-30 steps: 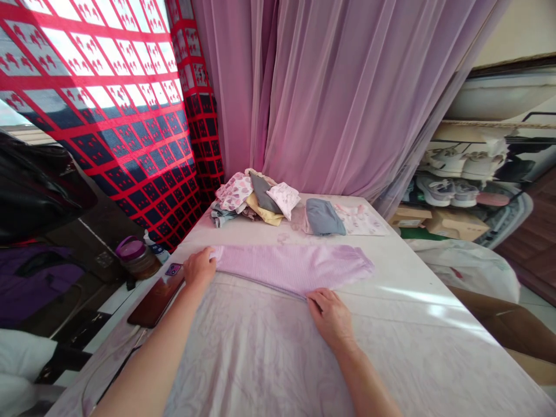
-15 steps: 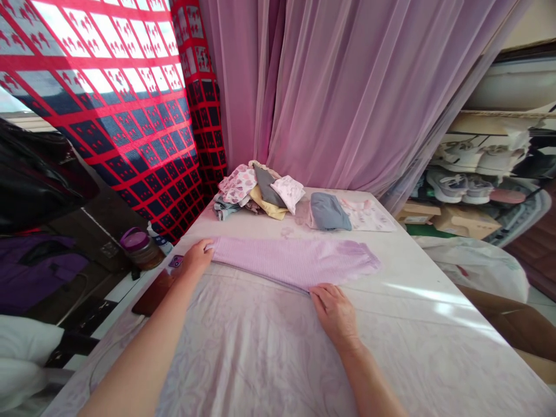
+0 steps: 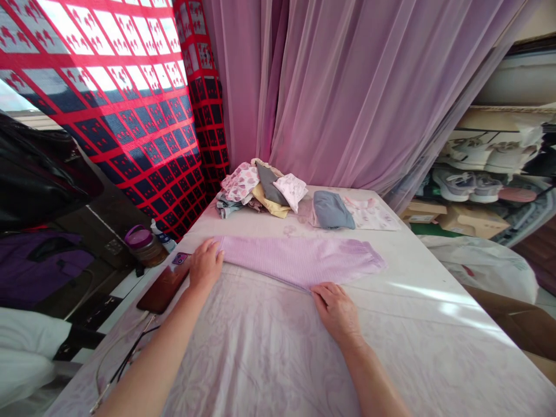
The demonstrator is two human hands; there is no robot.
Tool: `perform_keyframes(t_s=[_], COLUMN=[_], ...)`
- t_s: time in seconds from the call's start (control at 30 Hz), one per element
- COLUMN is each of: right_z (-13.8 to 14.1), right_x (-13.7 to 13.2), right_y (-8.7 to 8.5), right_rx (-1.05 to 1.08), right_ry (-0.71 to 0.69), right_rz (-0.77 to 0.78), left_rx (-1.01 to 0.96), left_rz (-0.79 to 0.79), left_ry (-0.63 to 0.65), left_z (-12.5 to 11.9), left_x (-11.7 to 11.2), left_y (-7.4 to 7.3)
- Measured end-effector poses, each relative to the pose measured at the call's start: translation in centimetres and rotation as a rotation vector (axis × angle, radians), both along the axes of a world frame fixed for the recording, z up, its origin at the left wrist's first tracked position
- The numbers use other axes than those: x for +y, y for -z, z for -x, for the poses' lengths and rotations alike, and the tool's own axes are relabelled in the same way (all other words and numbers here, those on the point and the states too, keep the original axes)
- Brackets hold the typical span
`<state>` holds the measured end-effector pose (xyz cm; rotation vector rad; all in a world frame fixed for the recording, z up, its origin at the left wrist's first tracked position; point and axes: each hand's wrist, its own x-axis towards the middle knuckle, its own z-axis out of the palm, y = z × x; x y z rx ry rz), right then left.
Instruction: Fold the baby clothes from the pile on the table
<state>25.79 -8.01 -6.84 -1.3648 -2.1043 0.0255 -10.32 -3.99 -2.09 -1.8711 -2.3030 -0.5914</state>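
Bent fingers and thumb of the right hand (image 3: 335, 307) pinch the near edge of a lilac garment (image 3: 295, 258), right of its middle. At the garment's left end, the left hand (image 3: 207, 263) touches the cloth; whether it grasps or only presses there, I cannot tell. The garment lies flat and stretched lengthwise from left to right across the table (image 3: 434, 341), its near edge slanting towards the right hand and its gathered end pointing right.

Just left of the left hand, a phone (image 3: 165, 286) lies on the table, with cables (image 3: 124, 362) nearer the person. Beyond the garment, well apart from the hands, sits a heap of clothes (image 3: 260, 194) in pink, grey and yellow. Right of the heap lie a folded blue-grey garment (image 3: 333, 209) and, just beside it, a pale printed garment (image 3: 373, 214).

Off the table's left side stands a jar (image 3: 145, 246) with a purple lid. Purple curtains (image 3: 347, 87) hang behind the table, and shoes (image 3: 467, 182) sit on a rack at the right.
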Motion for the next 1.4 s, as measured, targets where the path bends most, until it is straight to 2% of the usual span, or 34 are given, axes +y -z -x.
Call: perform_keyframes(t_s=[0.07, 0.13, 0.23, 0.37, 0.53, 0.63, 0.83, 1.07, 1.4], right_z=[-0.2, -0.3, -0.3, 0.0, 0.1, 0.0, 0.1, -0.1, 0.0], right_x=[0.1, 0.1, 0.0, -0.2, -0.2, -0.1, -0.1, -0.1, -0.3], right_y=[0.1, 0.2, 0.2, 0.0, -0.2, -0.1, 0.0, 0.1, -0.2], right_rx=[0.001, 0.001, 0.003, 0.017, 0.013, 0.001, 0.001, -0.011, -0.035], right_ry=[-0.007, -0.011, -0.006, 0.004, 0.014, 0.000, 0.030, 0.013, 0.013], right_rz=[0.007, 0.005, -0.006, -0.020, -0.025, -0.022, -0.028, -0.027, -0.046], left_rx=[0.028, 0.038, 0.045, 0.055, 0.065, 0.049, 0.051, 0.100, 0.103], left_rz=[0.008, 0.071, 0.164, 0.196, 0.164, 0.155, 0.274, 0.291, 0.291], left_ry=[0.196, 0.325, 0.340, 0.289, 0.300, 0.249, 0.145, 0.107, 0.066], left_z=[-2.4, -4.4, -5.5, -4.0, -1.3, 0.5, 4.0, 3.8, 3.4], left_x=[-0.8, -1.1, -0.8, 0.3, 1.8, 3.4, 7.1, 7.9, 7.4], left_y=[1.0, 2.1, 3.2, 3.4, 2.4, 1.3, -1.0, -2.5, -2.5])
